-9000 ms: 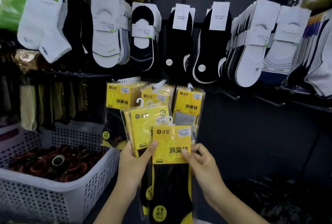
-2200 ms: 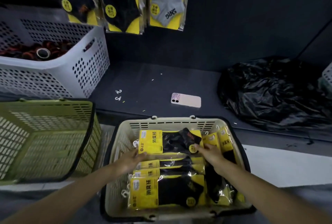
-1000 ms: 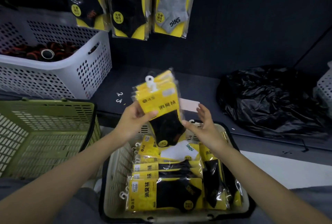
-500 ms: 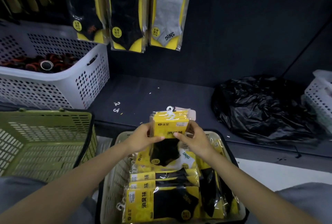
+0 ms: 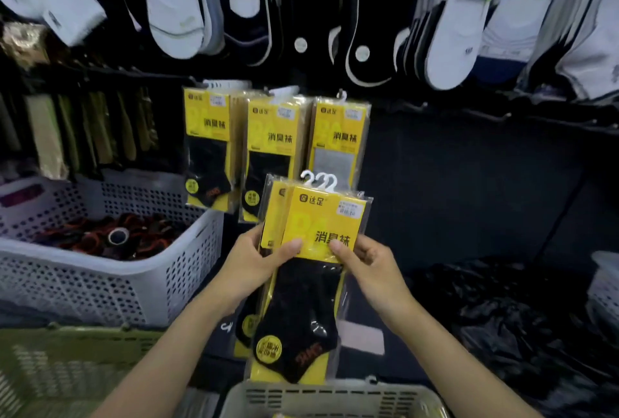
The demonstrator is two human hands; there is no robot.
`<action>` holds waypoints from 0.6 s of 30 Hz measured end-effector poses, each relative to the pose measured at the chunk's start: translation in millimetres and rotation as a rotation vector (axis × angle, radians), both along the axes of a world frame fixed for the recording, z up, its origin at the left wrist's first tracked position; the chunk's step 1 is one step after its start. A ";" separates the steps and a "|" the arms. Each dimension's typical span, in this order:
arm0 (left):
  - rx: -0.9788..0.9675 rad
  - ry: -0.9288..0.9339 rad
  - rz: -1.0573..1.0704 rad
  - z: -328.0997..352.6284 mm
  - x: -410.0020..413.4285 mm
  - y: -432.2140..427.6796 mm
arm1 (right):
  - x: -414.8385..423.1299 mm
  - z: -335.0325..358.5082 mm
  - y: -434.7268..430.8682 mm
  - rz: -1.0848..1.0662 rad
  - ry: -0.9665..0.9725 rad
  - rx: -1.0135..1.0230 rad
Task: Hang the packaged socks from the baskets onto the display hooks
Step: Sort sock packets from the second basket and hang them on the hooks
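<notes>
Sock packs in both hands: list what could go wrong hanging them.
1. The packs are a fanned stack, their three white hangers out of line; one may not catch when hung.
2. The left hand and right hand pinch just the upper half, so a rear pack might slip out and fall past the basket.

My packs [image 5: 323, 226] are yellow with black print and a white price label. The sock [image 5: 301, 310] inside is black with orange lettering, and the hooks [image 5: 318, 179] are white. The hung packs [image 5: 268, 136] are yellow too, two with black socks, one grey. White basket [image 5: 140, 287], dotted with holes; green basket [image 5: 67, 364]; beige basket [image 5: 335, 399]. The bag [image 5: 502, 323] is glossy black. The top socks [image 5: 449, 32] are white and black.
</notes>
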State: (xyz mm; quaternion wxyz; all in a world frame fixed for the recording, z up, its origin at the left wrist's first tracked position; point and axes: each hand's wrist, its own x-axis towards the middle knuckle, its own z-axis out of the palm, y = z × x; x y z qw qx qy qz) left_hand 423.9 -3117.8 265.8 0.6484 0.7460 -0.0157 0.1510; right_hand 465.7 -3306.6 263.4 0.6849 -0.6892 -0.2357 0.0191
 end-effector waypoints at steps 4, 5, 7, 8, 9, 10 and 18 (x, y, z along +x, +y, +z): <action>0.002 -0.010 0.037 8.1 8.1 9.8 | 9.8 13.5 8.2 0.024 0.041 0.032; -0.014 -0.006 0.038 6.5 12.7 12.6 | 12.9 16.4 10.0 0.027 0.053 0.041; -0.060 0.009 0.039 6.7 17.0 16.0 | 19.0 20.2 13.8 0.007 0.088 0.062; -0.082 0.012 0.038 7.9 16.9 17.4 | 22.0 21.0 15.9 -0.017 0.105 0.075; -0.087 0.012 0.042 4.1 20.4 20.9 | 24.9 21.2 18.1 -0.035 0.117 0.084; -0.099 0.013 0.065 6.2 19.9 22.0 | 27.9 21.2 20.2 -0.046 0.128 0.088; -0.051 -0.145 0.274 7.8 35.2 51.0 | 73.0 53.2 8.0 -0.250 0.125 0.216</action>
